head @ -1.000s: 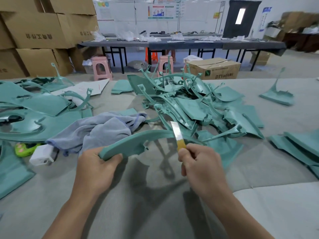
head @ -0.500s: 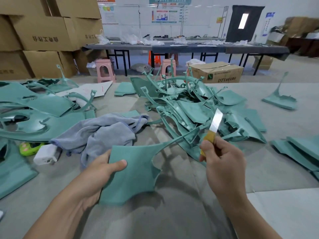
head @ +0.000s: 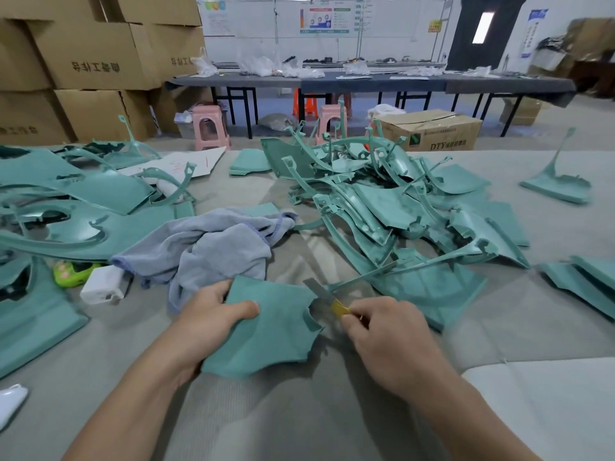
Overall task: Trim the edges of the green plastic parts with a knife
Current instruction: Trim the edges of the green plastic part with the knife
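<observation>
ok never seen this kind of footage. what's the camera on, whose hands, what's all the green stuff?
There is no robot: a person wears one camera on the head, looking down at their own hands. The left hand grips a flat green plastic part on the grey table. The right hand pinches a small knife, its blade against that part's edge. Behind lie a pile of green parts, a grey cloth and a small white box.
</observation>
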Demonstrator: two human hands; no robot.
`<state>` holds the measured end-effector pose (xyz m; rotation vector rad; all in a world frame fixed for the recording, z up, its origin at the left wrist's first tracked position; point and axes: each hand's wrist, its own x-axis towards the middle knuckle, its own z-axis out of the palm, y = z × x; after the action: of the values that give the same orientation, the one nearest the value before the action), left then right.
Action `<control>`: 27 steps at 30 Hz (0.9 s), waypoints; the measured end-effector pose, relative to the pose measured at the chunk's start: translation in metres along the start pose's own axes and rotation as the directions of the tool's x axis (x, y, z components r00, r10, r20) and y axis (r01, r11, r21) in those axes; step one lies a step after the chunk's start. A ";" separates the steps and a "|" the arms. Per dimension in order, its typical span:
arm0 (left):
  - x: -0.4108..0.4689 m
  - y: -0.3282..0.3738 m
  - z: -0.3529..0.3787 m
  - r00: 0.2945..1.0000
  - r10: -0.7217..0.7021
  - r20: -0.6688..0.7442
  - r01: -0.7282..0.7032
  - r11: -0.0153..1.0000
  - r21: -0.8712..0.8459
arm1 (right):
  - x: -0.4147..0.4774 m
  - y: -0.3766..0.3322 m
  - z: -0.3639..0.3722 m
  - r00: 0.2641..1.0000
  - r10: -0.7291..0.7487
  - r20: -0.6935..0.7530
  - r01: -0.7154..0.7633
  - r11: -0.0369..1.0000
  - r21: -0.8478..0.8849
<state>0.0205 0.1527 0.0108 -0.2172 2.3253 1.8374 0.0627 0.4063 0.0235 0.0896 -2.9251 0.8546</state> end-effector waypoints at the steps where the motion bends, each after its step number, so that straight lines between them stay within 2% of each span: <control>1: 0.000 0.000 0.000 1.000 -0.001 0.003 0.001 1.000 0.003 | 0.001 -0.003 0.001 1.000 0.018 0.017 -0.017 0.998 -0.054; 4: 0.000 -0.001 -0.002 1.000 -0.010 0.003 0.010 1.000 -0.005 | 0.005 -0.002 -0.008 0.991 0.121 -0.064 -0.130 0.978 -0.164; 7: 0.000 -0.001 0.000 1.000 -0.005 0.010 0.005 1.000 -0.018 | 0.006 0.012 -0.022 0.943 0.244 -0.225 -0.282 0.946 -0.157; 9: 0.000 -0.001 0.001 1.000 -0.002 0.009 0.002 1.000 -0.018 | 0.004 0.016 -0.022 0.952 0.167 -0.257 -0.196 0.976 -0.093; 11: 0.000 -0.001 0.001 1.000 -0.001 0.014 0.001 1.000 -0.018 | 0.001 0.006 -0.015 0.986 0.031 -0.162 -0.039 0.998 -0.044; 13: 0.000 -0.002 0.001 1.000 0.002 0.017 -0.002 1.000 -0.018 | -0.003 -0.004 -0.006 0.998 -0.051 -0.037 0.047 0.994 -0.098; 14: 0.000 -0.002 0.000 1.000 0.008 0.014 -0.008 1.000 -0.017 | -0.002 -0.004 -0.005 0.999 -0.039 -0.034 0.033 0.988 -0.153; 16: 0.000 -0.004 0.000 1.000 0.019 0.011 -0.019 1.000 -0.022 | 0.003 0.003 -0.013 0.984 0.076 -0.159 -0.113 0.965 -0.236; 18: 0.002 -0.005 -0.001 0.999 0.030 0.012 -0.029 0.999 -0.019 | 0.005 0.015 -0.026 0.935 0.187 -0.301 -0.259 0.940 -0.222; 19: 0.002 -0.005 -0.001 0.999 0.033 0.010 -0.033 0.999 -0.012 | 0.004 0.020 -0.028 0.922 0.191 -0.335 -0.264 0.946 -0.186; 21: 0.004 -0.006 -0.001 0.999 0.035 0.011 -0.035 0.999 -0.003 | 0.000 0.019 -0.026 0.945 0.098 -0.312 -0.134 0.986 -0.096; 24: 0.004 -0.006 -0.001 0.999 0.035 0.016 -0.035 0.999 -0.006 | -0.005 -0.003 -0.009 0.984 -0.107 -0.139 0.097 0.992 -0.077; 26: 0.004 -0.007 -0.002 0.999 0.039 0.012 -0.039 0.999 -0.007 | -0.001 -0.008 -0.003 0.988 -0.124 -0.090 0.111 0.985 -0.135; 27: 0.004 -0.006 -0.001 0.999 0.042 0.009 -0.042 0.999 -0.008 | 0.002 -0.005 -0.004 0.993 -0.074 -0.094 0.060 0.987 -0.150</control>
<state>0.0176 0.1502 0.0039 -0.1620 2.3338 1.8635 0.0619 0.4039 0.0302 0.1302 -2.8627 0.6127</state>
